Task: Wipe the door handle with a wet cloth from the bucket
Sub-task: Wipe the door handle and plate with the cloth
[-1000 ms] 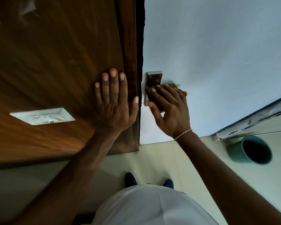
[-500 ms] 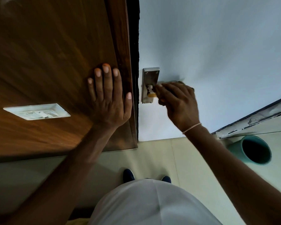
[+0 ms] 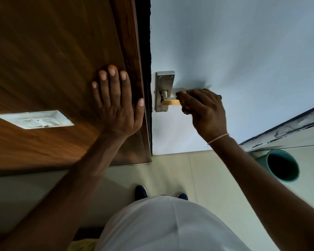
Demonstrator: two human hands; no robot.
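While the left hand (image 3: 116, 102) lies flat on the wood panel (image 3: 53, 60), the right hand (image 3: 203, 107) grips the stiff, smooth handle (image 3: 170, 100); cloth unseen, bucket (image 3: 281, 165) right.

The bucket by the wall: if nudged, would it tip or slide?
The bucket looks wide and squat on smooth floor tiles, so it would probably slide rather than tip. Its inside is dark, so its fill and weight cannot be told.
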